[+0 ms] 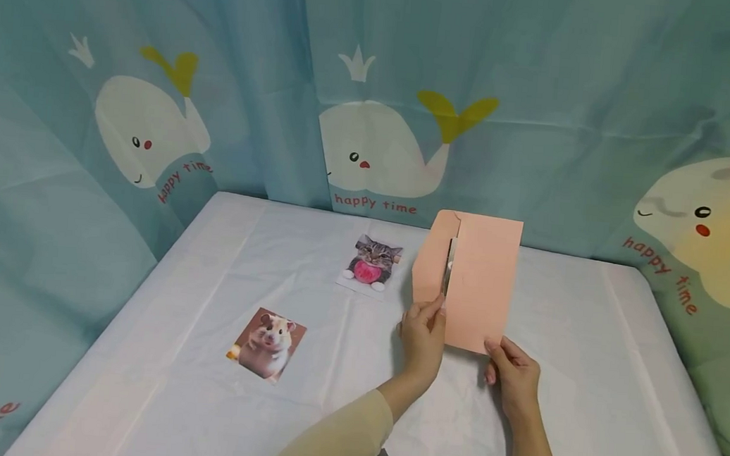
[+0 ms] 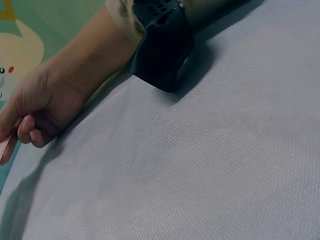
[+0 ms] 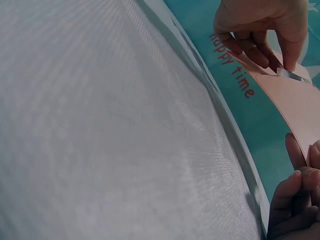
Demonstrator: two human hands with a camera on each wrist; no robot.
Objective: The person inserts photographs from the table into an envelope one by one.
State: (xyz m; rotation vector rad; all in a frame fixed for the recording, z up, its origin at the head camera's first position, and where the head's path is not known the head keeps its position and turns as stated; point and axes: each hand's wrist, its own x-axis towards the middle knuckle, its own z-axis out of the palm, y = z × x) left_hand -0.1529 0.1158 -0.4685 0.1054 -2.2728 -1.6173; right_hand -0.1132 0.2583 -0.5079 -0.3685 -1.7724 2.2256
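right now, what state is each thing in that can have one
pink envelope, flap open, held up
card in it, edge showing at the opening, the rest hidden
left hand, pinching the card's edge
right hand, pinching the envelope's lower corner
hamster picture, face up, flat
cat picture, face up, flat
curtain, hanging, creased

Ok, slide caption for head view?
Left hand at a pink paper envelope's opening, right hand pinching its lower corner; printed hamster photo, gray cat photo nearby.
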